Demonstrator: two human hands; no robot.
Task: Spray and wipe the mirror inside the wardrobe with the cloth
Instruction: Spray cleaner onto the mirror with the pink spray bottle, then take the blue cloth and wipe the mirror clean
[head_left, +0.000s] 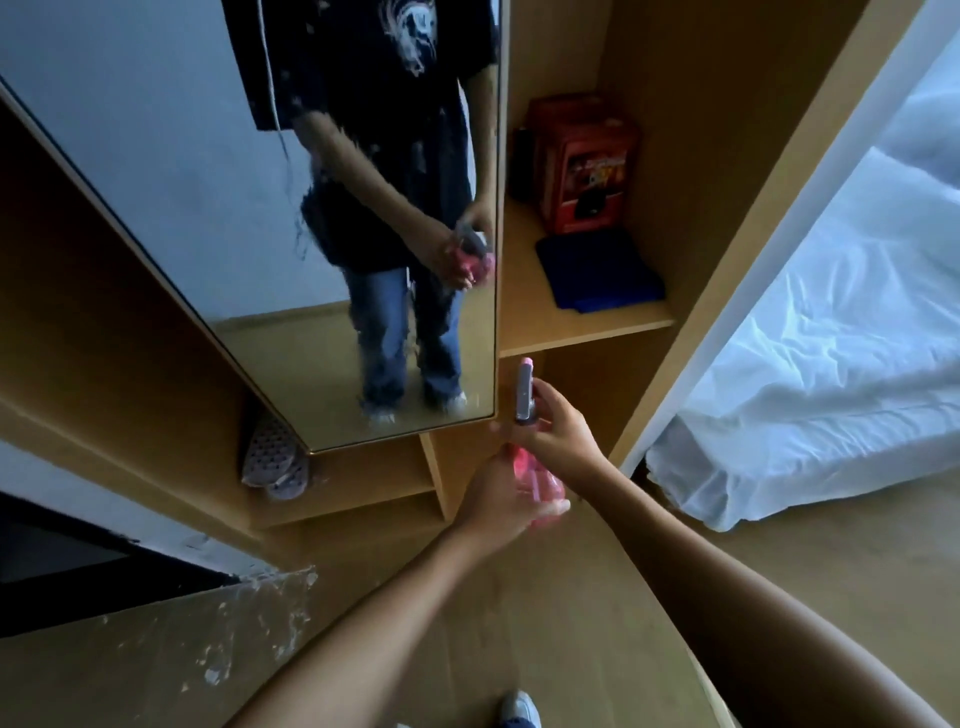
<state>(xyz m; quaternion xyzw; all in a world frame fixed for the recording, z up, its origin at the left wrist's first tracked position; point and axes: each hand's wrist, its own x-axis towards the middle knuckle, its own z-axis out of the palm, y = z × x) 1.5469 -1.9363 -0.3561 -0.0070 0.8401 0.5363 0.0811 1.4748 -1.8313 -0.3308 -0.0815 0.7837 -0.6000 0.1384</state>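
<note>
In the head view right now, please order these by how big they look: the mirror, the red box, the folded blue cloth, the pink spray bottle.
1. mirror
2. red box and folded blue cloth: they look alike, so no ranking.
3. pink spray bottle: partly hidden by both hands and nearer the camera, so unsure.

one mirror (260, 208), one spray bottle (535, 478), one red box (587, 161), one blue cloth (597, 278), two hands
</note>
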